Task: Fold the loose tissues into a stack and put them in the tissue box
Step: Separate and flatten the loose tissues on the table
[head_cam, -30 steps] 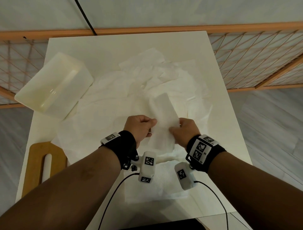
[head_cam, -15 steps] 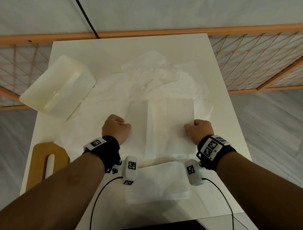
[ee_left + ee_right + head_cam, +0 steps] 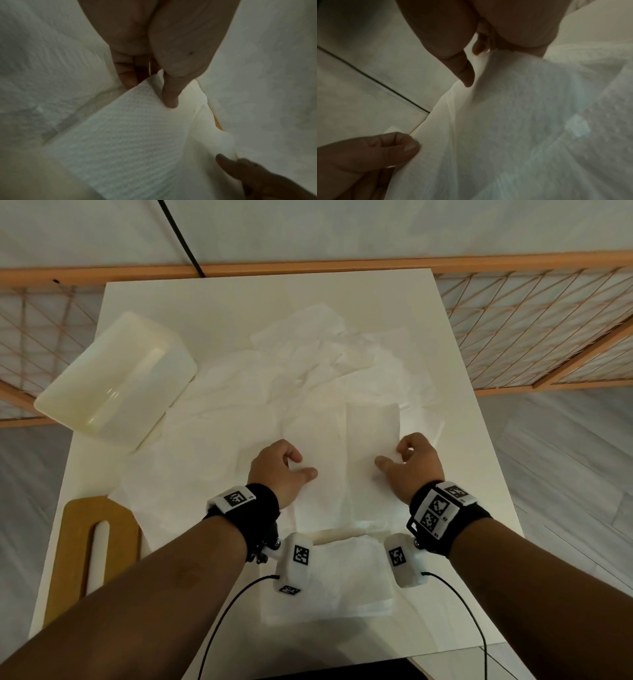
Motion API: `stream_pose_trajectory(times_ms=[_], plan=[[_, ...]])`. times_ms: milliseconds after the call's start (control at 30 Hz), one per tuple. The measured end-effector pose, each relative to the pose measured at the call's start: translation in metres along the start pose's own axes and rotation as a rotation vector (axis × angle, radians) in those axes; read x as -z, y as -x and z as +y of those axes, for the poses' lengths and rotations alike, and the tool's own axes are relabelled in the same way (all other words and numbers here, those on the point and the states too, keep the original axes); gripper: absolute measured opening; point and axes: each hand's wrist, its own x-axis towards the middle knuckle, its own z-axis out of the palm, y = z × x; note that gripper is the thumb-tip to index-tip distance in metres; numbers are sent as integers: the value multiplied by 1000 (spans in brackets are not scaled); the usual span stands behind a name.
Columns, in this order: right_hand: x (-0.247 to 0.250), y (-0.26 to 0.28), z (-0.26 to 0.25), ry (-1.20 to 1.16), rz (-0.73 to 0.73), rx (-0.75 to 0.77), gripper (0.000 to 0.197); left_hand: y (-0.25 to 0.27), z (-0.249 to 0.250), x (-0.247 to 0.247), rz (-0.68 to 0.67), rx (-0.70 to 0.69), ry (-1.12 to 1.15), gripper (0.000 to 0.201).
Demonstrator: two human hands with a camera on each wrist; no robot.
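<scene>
1. The tissue in hand [image 3: 346, 460] lies flat on the bench [image 3: 239, 313], just beyond the folded stack [image 3: 342, 580] at the near edge. I take this as the moment before a fold begins.
2. The left hand [image 3: 279, 470] holds the tissue's left edge: the left-wrist view shows its thumb on top and fingers [image 3: 126, 73] curled under the lifted corner, clamped on the sheet.
3. The right hand [image 3: 411, 465] is at the tissue's right edge, its thumb resting on the sheet. The right-wrist view shows the thumb and a curled finger close on the paper, but I cannot tell whether they truly pinch it.
4. To fold well, lift both near corners together and bring one edge squarely onto the opposite edge, using the crease running down the tissue's middle as a guide.
5. Keep the pull light. Paper this thin probably tears or drags the loose tissues [image 3: 325, 357] lying beyond it.
6. Press the crease flat before moving the sheet onto the stack, edges matched.
7. The tissue box [image 3: 113, 378] sits open, well left of the tissue. Its wooden lid [image 3: 92, 546] lies near the stack's left.
</scene>
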Motion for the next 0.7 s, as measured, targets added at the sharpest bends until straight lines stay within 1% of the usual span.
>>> stream_pose_trajectory(times_ms=[67, 133, 300, 400, 500, 600, 700], plan=[[-1, 3, -1, 82, -30, 74, 24, 0, 1, -1, 25, -21, -50, 27], [-3, 6, -2, 125, -45, 111, 21, -1, 3, -1, 47, -65, -106, 28], [-7, 5, -3, 122, -50, 159, 19, 1, 17, -4, 62, -200, -301, 44], [-7, 8, -6, 103, -60, 190, 20, 3, 33, -8, 58, -270, -377, 44], [-8, 9, -10, 108, -100, 236, 20, 6, 50, -16, -36, -211, -409, 44], [-10, 12, -14, 91, -126, 261, 21, 5, 61, -26, -73, -123, -481, 49], [-9, 13, -17, 28, -107, 244, 23, 3, 63, -31, -105, -31, -527, 62]])
